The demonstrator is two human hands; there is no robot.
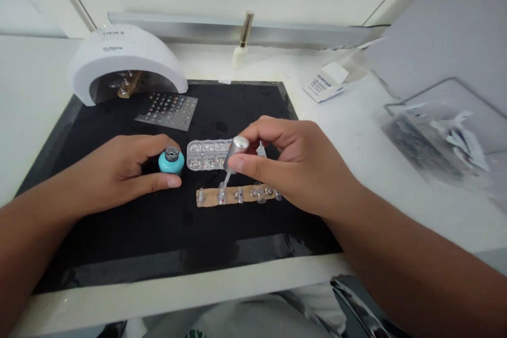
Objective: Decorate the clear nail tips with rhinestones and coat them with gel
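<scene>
L hand point(113, 174) curled round small teal glass polish bottle point(171, 162) — slick, grip the body; R hand point(293, 163) pinches slim silver brush cap point(236, 153) — light, stiff — above clear nail tips on tan strip point(237, 195), likely fragile.

Left hand point(114, 171) grips uncapped teal polish bottle point(171, 162) on black mat point(119, 235). Right hand point(295, 166) holds polish brush point(233, 156) by silver cap, tip down on second nail tip point(222, 196) from left, in row on tan strip point(237, 195). Rhinestone case point(208, 155) just behind strip. Sticker sheet point(168, 111) behind it, UV lamp point(119, 58) upper left. Alcohol pads point(322, 84) and clear bag point(435, 142) on right.
</scene>
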